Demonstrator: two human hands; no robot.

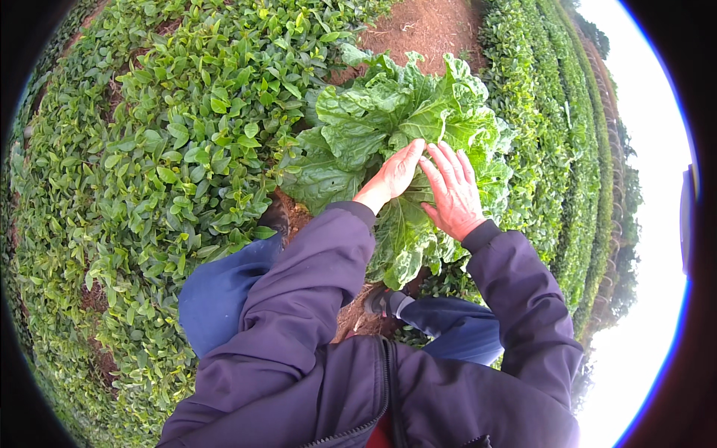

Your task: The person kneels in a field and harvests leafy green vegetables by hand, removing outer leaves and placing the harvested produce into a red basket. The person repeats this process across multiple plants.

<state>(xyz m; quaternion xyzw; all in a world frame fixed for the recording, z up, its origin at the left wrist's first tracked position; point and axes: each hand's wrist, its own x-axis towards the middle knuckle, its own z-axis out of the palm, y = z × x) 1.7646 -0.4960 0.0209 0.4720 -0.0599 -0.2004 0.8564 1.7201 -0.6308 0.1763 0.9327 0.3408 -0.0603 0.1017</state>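
A large leafy green vegetable plant (358,134) with broad, crinkled leaves stands before me. Over its middle, my left hand (396,171) is turned on edge, its fingertips close to those of the other hand. My right hand (452,190) lies back upward over the plant's right part, fingers extended and slightly apart. Both hands are near or against the leaves; firm contact cannot be told. Nothing is seen held in the right hand. The palm side of the left hand is partly hidden, so whether it grips a leaf is unclear.
Dense, low leafy bushes (168,140) fill the left side. More hedge-like rows (552,140) run along the right. Reddish-brown soil (428,31) shows beyond the plant. My shoe (381,302) rests on the ground just below the plant, between the bushes.
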